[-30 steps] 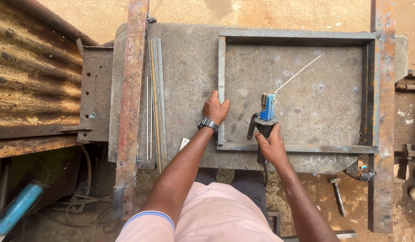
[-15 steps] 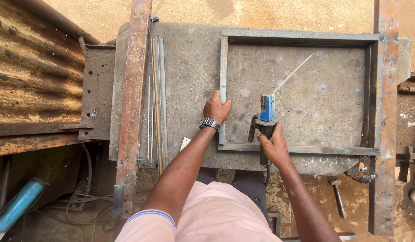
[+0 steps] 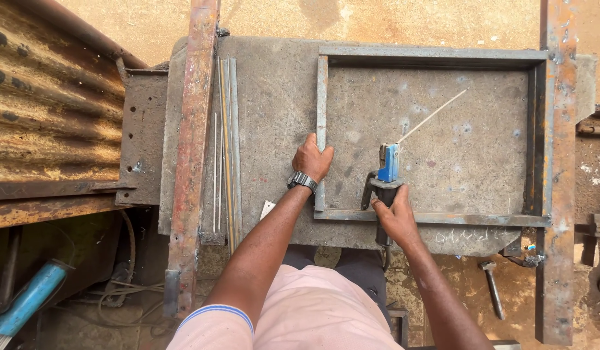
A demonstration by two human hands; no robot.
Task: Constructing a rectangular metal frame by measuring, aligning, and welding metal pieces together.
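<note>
A blue-and-black electrode holder (image 3: 385, 174) with a thin white welding rod (image 3: 432, 116) was gripped by the right hand (image 3: 396, 217), its fingers (image 3: 380, 209) closed around the handle just above the frame's near bar. The rod angled up and away over the grey metal tabletop (image 3: 274, 97). The left hand (image 3: 313, 159) was laid on the left bar of a rectangular grey steel frame (image 3: 436, 56), fingers curled lightly over its edge. A rusty steel beam (image 3: 191, 155) was seen further left.

Counted: one rectangular steel frame (image 3: 430, 217), one electrode holder (image 3: 385, 170), one hammer (image 3: 492, 285), one wristwatch (image 3: 301, 181), two hands.
</note>
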